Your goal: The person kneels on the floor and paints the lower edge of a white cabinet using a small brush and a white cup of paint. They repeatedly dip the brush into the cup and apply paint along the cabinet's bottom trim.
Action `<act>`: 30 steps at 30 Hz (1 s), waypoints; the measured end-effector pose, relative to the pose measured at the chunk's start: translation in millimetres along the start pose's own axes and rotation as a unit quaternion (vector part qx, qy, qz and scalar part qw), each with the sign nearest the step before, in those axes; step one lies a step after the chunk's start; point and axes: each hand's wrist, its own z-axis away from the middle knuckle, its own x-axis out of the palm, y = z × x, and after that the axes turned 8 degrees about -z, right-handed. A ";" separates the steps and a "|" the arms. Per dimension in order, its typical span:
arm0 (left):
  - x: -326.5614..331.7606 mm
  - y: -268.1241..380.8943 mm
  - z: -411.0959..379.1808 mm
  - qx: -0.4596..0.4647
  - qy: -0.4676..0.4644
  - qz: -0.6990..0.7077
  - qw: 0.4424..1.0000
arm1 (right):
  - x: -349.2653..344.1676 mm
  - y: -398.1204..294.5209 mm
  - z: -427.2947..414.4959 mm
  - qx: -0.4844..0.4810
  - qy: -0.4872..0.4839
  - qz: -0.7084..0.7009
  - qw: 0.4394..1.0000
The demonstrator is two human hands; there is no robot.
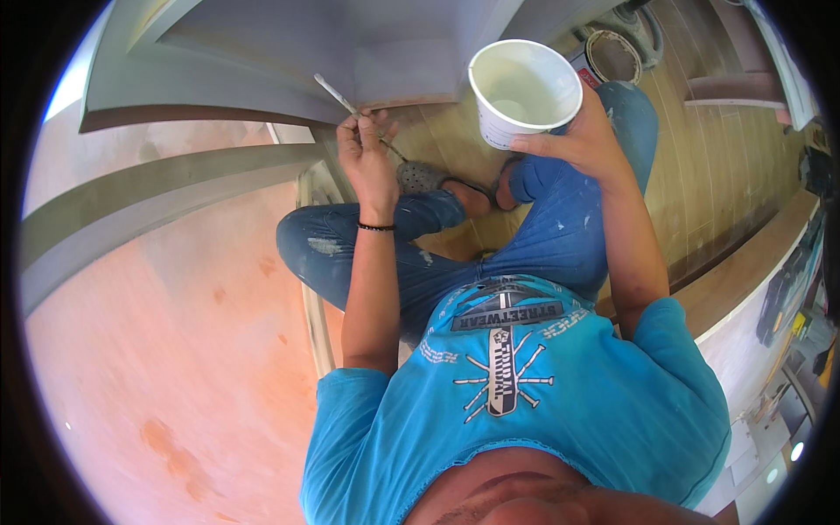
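My left hand (369, 147) pinches a thin brush-like stick (338, 96) between thumb and fingers. Its upper end is coated white and points up and away from me; the lower end slants down over a grey perforated clog (423, 178). In my right hand (587, 141) is a white plastic tub (492, 125), with the thumb across its near side and the fingers hidden behind it. The tub tilts towards me, so its pale inside and a lighter patch at the bottom show. Both hands are above my bent legs in paint-stained jeans (558, 216), apart from each other.
A grey-painted panelled unit (262, 59) stands close in front. An open can (613, 58) with a stained rim sits on the wood-look floor (695, 177) at the far right. A patchy wall (164, 315) rises at left; a wooden ledge (741, 279) and several tools lie right.
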 end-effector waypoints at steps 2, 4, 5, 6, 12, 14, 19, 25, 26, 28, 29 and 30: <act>-9.5 -8.3 -15.3 0.025 0.022 -0.090 0.995 | 1.1 -1.7 -1.8 -0.014 -0.007 0.008 1.000; -16.0 -12.7 -27.1 0.044 0.041 -0.178 0.982 | 0.2 -0.2 -2.1 -0.018 -0.004 -0.003 1.000; -19.6 -14.7 -32.3 0.054 0.050 -0.221 0.972 | -0.1 0.2 -1.9 -0.019 -0.004 -0.008 1.000; -21.5 -13.2 -36.7 0.045 0.043 -0.246 0.967 | -0.4 -0.4 -2.1 -0.020 -0.005 -0.005 1.000; -31.8 -11.7 -60.5 0.096 0.070 -0.381 0.917 | 2.3 -5.0 -4.9 -0.019 -0.007 0.001 1.000; -34.2 -12.5 -67.0 0.101 0.082 -0.386 0.913 | 1.4 -6.7 -4.2 -0.011 -0.005 0.011 1.000; -29.2 -0.6 -75.8 0.119 0.100 -0.426 0.891 | -0.7 -3.8 -2.7 -0.006 0.009 -0.001 1.000; -29.6 7.2 -80.0 0.089 0.101 -0.380 0.915 | 0.1 -5.7 -5.6 0.006 0.003 -0.013 1.000; -30.7 7.2 -80.0 0.085 0.102 -0.371 0.919 | 0.7 -6.4 -5.9 0.009 0.001 -0.016 1.000; -27.5 10.3 -78.7 0.073 0.097 -0.350 0.929 | 0.8 -6.1 -5.6 0.002 0.009 -0.021 1.000; -25.9 11.8 -78.1 0.068 0.095 -0.340 0.933 | 0.6 -5.9 -5.5 -0.002 0.013 -0.023 1.000; -24.9 13.7 -77.7 0.060 0.095 -0.331 0.937 | -0.4 -5.6 -5.5 -0.001 0.012 -0.013 1.000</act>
